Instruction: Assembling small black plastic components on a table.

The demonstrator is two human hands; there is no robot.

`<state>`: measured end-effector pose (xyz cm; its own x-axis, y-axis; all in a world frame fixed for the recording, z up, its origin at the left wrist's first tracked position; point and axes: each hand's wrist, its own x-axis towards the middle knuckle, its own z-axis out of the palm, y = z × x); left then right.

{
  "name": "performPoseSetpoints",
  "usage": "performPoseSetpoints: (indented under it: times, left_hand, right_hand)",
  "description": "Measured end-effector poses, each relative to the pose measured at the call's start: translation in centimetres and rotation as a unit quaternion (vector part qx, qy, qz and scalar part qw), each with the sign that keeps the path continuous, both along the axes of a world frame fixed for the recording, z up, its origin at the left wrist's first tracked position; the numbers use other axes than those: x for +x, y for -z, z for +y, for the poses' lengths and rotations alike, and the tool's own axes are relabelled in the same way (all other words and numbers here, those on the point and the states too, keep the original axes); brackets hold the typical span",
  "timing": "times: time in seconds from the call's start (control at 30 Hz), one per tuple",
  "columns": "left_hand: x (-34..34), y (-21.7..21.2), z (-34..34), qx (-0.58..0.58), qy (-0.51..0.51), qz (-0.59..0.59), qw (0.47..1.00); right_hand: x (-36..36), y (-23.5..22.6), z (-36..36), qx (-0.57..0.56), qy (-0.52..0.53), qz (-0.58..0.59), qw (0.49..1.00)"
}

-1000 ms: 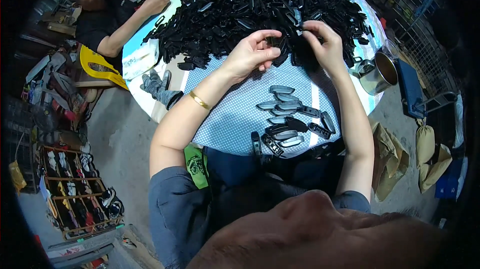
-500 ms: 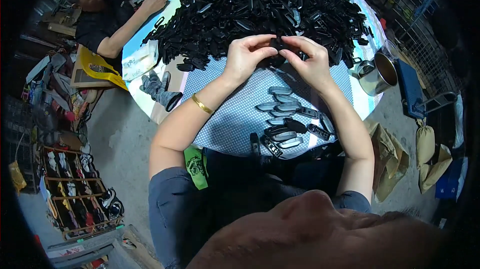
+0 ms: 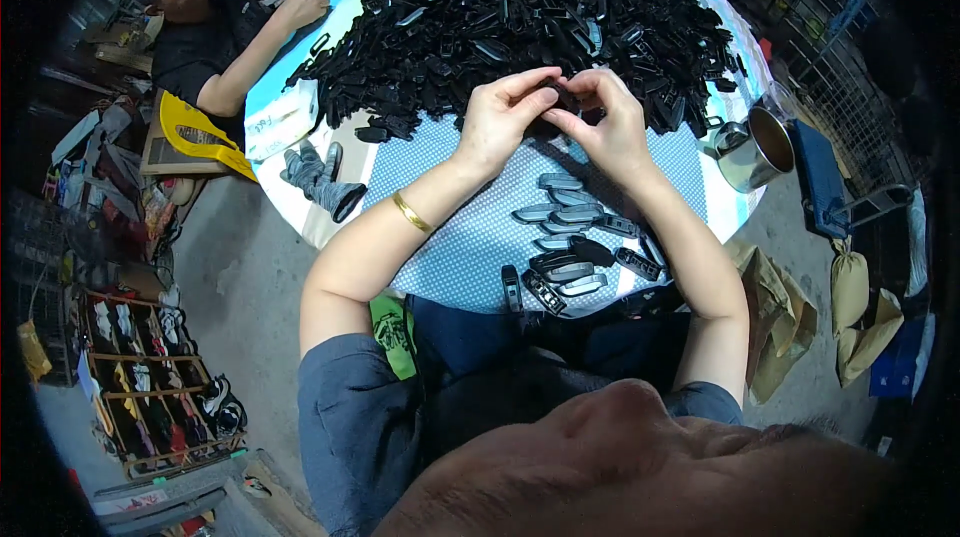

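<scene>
- 2 hands meet above the near edge of the heap of black parts (image 3: 470, 27): the left hand (image 3: 495, 124) pinches a small dark part (image 3: 566, 98) between thumb and forefinger, and the right hand (image 3: 614, 127) pinches it from the other side, its forefinger curled.
- Gripping from 2 sides probably steadies so small a part; the fingers hide its details.
- A loose group of grey and black casings (image 3: 572, 214) lies on the patterned cloth (image 3: 450, 247) between the forearms, apart from the heap, perhaps for easy reach.
- A grey glove (image 3: 322, 189) and a metal mug (image 3: 740, 169) sit toward opposite sides of the table, likely to leave the middle free for the hands.
- Handwritten-looking marks show on the white packet (image 3: 281, 124), and dark print on the green bag (image 3: 392, 339); no brand can be made out on the parts.
</scene>
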<state>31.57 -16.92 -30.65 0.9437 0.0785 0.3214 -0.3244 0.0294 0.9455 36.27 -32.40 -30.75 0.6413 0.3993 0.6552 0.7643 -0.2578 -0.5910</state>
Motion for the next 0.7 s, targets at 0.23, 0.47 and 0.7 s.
performPoseSetpoints:
  times: [0.23,0.47,0.7]
  left_hand:
    - [0.0,-1.1,1.4,-0.039,0.105,0.034,0.993]
    - [0.2,-1.2,1.8,-0.042,0.101,0.042,0.993]
    - [-1.4,-3.7,0.0,0.359,0.255,0.121,0.89]
  right_hand:
    - [0.4,0.5,-0.5,-0.032,-0.113,0.162,0.98]
    - [0.1,-1.6,-0.9,-0.135,-0.104,0.206,0.964]
    - [5.5,-2.0,-7.4,-0.186,0.099,-0.002,0.978]
